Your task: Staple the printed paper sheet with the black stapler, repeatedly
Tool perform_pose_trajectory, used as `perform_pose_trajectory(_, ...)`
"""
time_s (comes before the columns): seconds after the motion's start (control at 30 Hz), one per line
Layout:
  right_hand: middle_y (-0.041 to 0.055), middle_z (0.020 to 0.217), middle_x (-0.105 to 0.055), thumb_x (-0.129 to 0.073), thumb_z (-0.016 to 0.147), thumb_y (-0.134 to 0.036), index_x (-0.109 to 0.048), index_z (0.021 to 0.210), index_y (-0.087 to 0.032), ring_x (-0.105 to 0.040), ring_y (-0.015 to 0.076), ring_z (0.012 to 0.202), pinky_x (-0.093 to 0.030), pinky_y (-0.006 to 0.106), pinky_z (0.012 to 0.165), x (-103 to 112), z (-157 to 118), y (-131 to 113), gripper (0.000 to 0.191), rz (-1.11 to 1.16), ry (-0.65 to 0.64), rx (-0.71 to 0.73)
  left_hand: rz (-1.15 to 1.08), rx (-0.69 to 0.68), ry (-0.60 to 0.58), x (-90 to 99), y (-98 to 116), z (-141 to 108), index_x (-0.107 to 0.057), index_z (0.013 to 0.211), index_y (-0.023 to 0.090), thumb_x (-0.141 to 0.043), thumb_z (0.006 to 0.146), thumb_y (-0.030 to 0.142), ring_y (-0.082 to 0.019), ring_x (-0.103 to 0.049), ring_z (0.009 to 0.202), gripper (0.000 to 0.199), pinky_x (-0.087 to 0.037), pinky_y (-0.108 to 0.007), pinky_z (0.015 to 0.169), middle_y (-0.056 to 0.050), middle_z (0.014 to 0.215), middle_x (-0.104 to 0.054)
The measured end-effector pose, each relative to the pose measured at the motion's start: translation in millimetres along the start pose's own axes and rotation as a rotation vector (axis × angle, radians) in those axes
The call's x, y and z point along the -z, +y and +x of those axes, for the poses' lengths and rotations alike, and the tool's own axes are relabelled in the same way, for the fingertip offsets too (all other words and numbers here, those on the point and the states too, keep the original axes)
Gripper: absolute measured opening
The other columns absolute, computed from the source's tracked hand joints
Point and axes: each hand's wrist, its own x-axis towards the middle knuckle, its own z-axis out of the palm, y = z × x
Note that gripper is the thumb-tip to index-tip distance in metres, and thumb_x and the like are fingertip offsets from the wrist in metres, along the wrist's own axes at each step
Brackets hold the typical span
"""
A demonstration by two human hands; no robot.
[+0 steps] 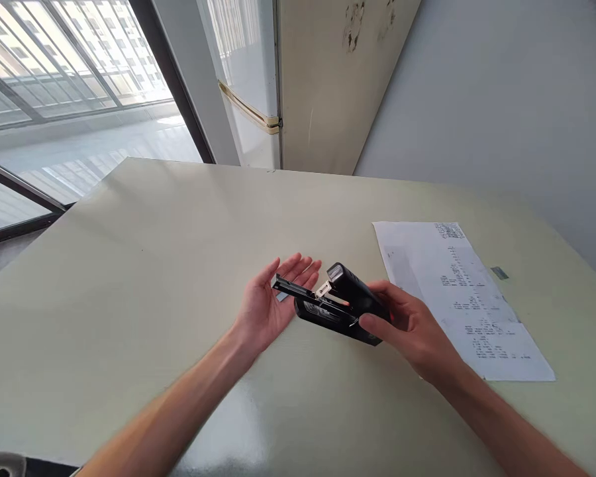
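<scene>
A black stapler is held above the table by my right hand, whose fingers and thumb wrap its rear end. Its top cover is swung up from the magazine, and the magazine's front end points left, over my left palm. Palm up with the fingers apart, my left hand lies under that end. A small grey piece, perhaps a strip of staples, shows on the left palm, partly hidden by the magazine.
On the pale table, a printed sheet of paper lies to the right. Beyond its right edge is a small grey strip. A fridge stands behind the table's far edge, with a wall at the right and a window at the left.
</scene>
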Motion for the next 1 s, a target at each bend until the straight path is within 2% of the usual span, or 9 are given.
perform_pose_trajectory(0.07,0.0020,0.089,-0.067,-0.078,0.088,-0.052,-0.072,0.111,-0.028,-0.058,0.0178,0.078,-0.049,0.027,0.063,3,-1,1,0.033,-0.034,0.030,0.022,-0.056,-0.015,-0.041,1.8,5,1,-0.071,0.100,0.009,-0.051,0.101,0.020,-0.020,-0.074,0.086,0.022,-0.062,-0.030,0.078,-0.012,0.093,-0.073)
perform_pose_trajectory(0.17,0.0013,0.084,-0.064,-0.078,0.088,-0.051,-0.072,0.109,-0.028,-0.055,0.0174,0.074,-0.046,0.027,0.061,5,-1,1,0.032,-0.074,0.072,0.056,-0.031,-0.037,-0.182,5.1,14,1,-0.067,0.089,0.011,-0.056,0.100,0.019,-0.010,-0.057,0.058,0.017,-0.054,-0.022,0.059,0.001,0.066,-0.054)
perform_pose_trajectory(0.27,0.0004,0.081,-0.062,-0.079,0.088,-0.051,-0.072,0.106,-0.028,-0.054,0.0177,0.073,-0.046,0.028,0.061,6,-1,2,0.030,-0.117,0.120,0.089,0.167,-0.108,-0.205,5.3,20,-1,-0.064,0.083,0.013,-0.067,0.096,0.023,-0.006,-0.038,0.048,0.016,-0.040,-0.017,0.046,0.007,0.062,-0.036)
perform_pose_trajectory(0.37,0.0003,0.081,-0.063,-0.079,0.088,-0.049,-0.072,0.103,-0.028,-0.054,0.0181,0.074,-0.047,0.029,0.063,8,0,3,0.027,-0.150,0.164,0.124,0.396,-0.157,-0.183,4.2,22,-4,-0.060,0.080,0.014,-0.076,0.092,0.030,-0.004,-0.023,0.047,0.025,-0.028,-0.015,0.041,0.009,0.064,-0.028)
perform_pose_trajectory(0.47,-0.0003,0.079,-0.062,-0.080,0.087,-0.048,-0.072,0.101,-0.027,-0.054,0.0176,0.072,-0.046,0.029,0.062,9,2,5,0.026,-0.160,0.196,0.149,0.464,-0.115,-0.216,5.1,22,-5,-0.057,0.079,0.016,-0.081,0.089,0.040,-0.004,-0.017,0.048,0.035,-0.024,-0.014,0.041,0.010,0.064,-0.021)
perform_pose_trajectory(0.73,-0.0012,0.077,-0.061,-0.080,0.087,-0.049,-0.071,0.102,-0.028,-0.053,0.0171,0.070,-0.045,0.028,0.060,12,4,8,0.027,-0.165,0.203,0.137,0.573,-0.120,-0.347,6.9,20,-4,-0.050,0.075,0.018,-0.079,0.087,0.056,-0.006,-0.013,0.052,0.049,-0.023,-0.014,0.044,0.009,0.064,-0.022)
perform_pose_trajectory(0.9,0.0000,0.081,-0.063,-0.079,0.087,-0.051,-0.071,0.103,-0.028,-0.055,0.0180,0.073,-0.046,0.029,0.062,9,3,8,0.029,-0.134,0.195,0.114,0.661,-0.133,-0.339,5.6,18,-5,-0.052,0.079,0.019,-0.077,0.087,0.059,-0.006,-0.013,0.053,0.048,-0.019,-0.017,0.046,0.010,0.063,-0.021)
perform_pose_trajectory(1.0,0.0002,0.081,-0.063,-0.079,0.087,-0.051,-0.071,0.104,-0.028,-0.055,0.0182,0.074,-0.046,0.029,0.063,7,3,10,0.029,-0.133,0.182,0.114,0.802,-0.116,-0.336,4.9,14,-6,-0.056,0.084,0.018,-0.076,0.090,0.055,-0.006,-0.017,0.053,0.043,-0.017,-0.019,0.048,0.009,0.062,-0.028)
